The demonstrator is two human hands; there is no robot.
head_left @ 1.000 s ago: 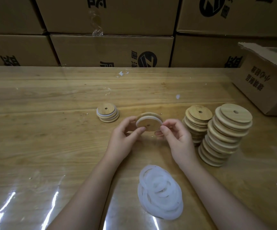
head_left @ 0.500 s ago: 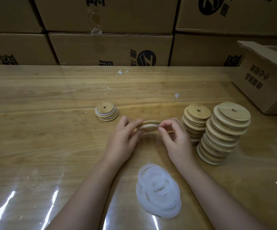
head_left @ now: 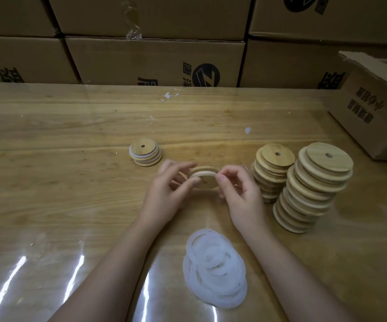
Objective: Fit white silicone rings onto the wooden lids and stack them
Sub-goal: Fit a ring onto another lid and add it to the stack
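Note:
A round wooden lid [head_left: 205,178] with a white silicone ring round its edge is held between both hands above the table. My left hand [head_left: 168,191] pinches its left edge and my right hand [head_left: 236,190] pinches its right edge. To the left behind them sits a short stack of ringed lids [head_left: 145,155]. Two tall leaning stacks of bare wooden lids [head_left: 272,169] [head_left: 313,184] stand at the right. A loose pile of white silicone rings [head_left: 214,268] lies near the front, between my forearms.
The wooden table [head_left: 60,182] has a glossy clear cover. Stacked cardboard cartons [head_left: 155,61] line its far edge. An open carton [head_left: 373,108] stands at the back right, close to the tall lid stacks.
The lid was tipped face-up toward me, then turned flat, edge-on. Both hands have kept hold of it and worked round its rim; the other stacks and rings have not moved.

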